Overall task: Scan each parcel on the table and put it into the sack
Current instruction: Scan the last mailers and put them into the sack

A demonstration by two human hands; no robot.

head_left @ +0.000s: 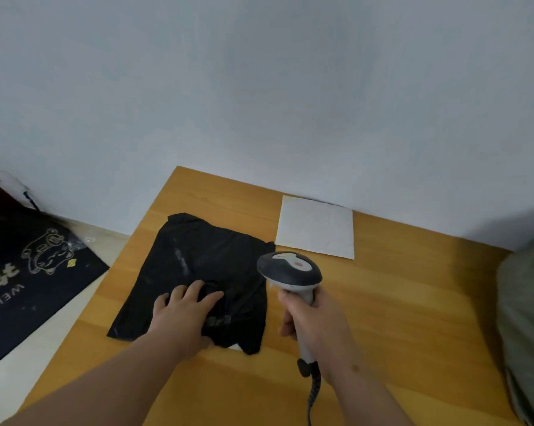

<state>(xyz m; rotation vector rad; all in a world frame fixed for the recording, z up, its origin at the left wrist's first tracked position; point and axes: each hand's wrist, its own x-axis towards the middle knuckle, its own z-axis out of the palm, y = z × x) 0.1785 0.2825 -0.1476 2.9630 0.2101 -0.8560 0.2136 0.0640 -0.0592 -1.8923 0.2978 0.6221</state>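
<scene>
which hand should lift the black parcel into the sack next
Left, probably. The left hand already rests on the black parcel, while the right hand grips the scanner.

Crumpled black plastic mailer parcel (198,272) lies flat on the table's left part. Flat white square padded envelope parcel (316,227) lies just beyond its far right corner, by the wall. Grey-green fabric sack (527,318) stands at the right edge.

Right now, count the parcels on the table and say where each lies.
2. The black parcel lies at the table's left side under the left hand; the white parcel lies flat at the far edge by the wall. Others may sit outside the view.
</scene>
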